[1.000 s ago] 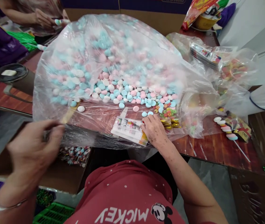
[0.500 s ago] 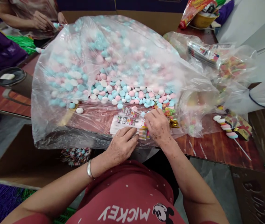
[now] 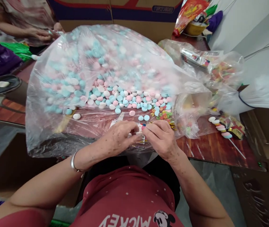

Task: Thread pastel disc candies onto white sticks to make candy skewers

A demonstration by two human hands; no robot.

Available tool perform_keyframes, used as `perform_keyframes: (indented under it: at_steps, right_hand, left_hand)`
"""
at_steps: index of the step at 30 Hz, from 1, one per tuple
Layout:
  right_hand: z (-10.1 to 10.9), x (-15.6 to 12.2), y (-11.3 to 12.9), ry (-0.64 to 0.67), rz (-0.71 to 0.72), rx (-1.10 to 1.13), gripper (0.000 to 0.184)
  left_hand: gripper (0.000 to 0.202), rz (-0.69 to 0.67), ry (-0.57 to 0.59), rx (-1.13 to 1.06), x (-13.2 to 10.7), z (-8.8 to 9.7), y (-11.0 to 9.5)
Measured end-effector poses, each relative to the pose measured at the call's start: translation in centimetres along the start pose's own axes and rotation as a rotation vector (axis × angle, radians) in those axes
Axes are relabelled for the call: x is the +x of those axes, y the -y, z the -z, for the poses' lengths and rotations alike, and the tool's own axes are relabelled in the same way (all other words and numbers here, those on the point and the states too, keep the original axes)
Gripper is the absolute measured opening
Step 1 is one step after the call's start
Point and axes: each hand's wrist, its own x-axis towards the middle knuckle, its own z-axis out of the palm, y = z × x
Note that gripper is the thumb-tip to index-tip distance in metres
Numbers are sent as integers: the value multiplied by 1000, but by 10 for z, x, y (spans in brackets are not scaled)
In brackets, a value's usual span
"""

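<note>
My left hand (image 3: 118,138) and my right hand (image 3: 161,136) meet at the near edge of the table, both pinched on a small printed clear packet (image 3: 139,128) held between their fingertips. Under them lies a stack of the same packets, mostly hidden by the hands. Just beyond is a big clear plastic bag (image 3: 101,78) spilling pink, blue and white round candies (image 3: 125,97). A small heap of coloured ring candies (image 3: 163,115) and some gold twist ties (image 3: 171,125) lie right of my fingers.
A finished candy stick (image 3: 221,129) lies on the red wooden table (image 3: 210,148) at the right, beside more plastic bags (image 3: 219,72). Another person's hands (image 3: 39,33) work at the far left. A black round lid (image 3: 3,83) sits left; cardboard boxes stand behind.
My left hand came in from the far left onto the packet stack, and now both hands have lifted one packet between their fingertips.
</note>
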Motion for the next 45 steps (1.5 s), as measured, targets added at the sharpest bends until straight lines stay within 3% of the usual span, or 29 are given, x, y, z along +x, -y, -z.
perform_keyframes:
  at_steps: [2,4,8,10,13,17,23,29,32,35,37,39,42,45]
  right_hand:
    - [-3,-6,0,-17,-24,30,19]
    - [-6,-13,-1,-48,-105,84,18]
    - [-7,-24,-3,-99,-533,340,47]
    - [-5,-25,-2,-6,-689,529,41]
    - [-4,-25,2,43,-739,669,8]
    - [-4,-26,8,-35,-664,652,10]
    - [-5,-28,13,-60,-458,322,39]
    - [0,-34,13,-80,-418,180,42]
    - [21,-59,-12,-100,-598,113,29]
    - [57,-110,-55,-166,-907,-267,28]
    - [83,-150,-82,-68,-1049,-550,31]
    - [104,-184,-99,114,-1196,-762,31]
    - [120,-212,-106,366,-1245,-859,26]
    - [123,-218,-104,421,-1182,-857,25]
  left_hand:
    - [16,59,90,-123,3,-1,-3]
    - [17,105,104,-208,4,-4,-6]
    - [26,185,81,-294,8,-8,-6]
    - [23,182,113,-304,10,-9,-7]
    - [17,172,121,-296,11,-11,-8]
    - [21,131,55,-263,5,-16,-4]
    - [26,-17,-81,-122,-2,-26,7]
    - [26,8,-103,-235,-3,-33,2]
    - [27,-23,-96,-248,-5,-32,5]
    - [30,-24,-65,-256,-7,-30,11]
    - [32,16,-43,-264,-9,-29,15]
    - [32,63,-10,-281,-10,-29,17]
    - [31,110,7,-330,-11,-29,17]
    - [30,130,2,-370,-10,-30,14]
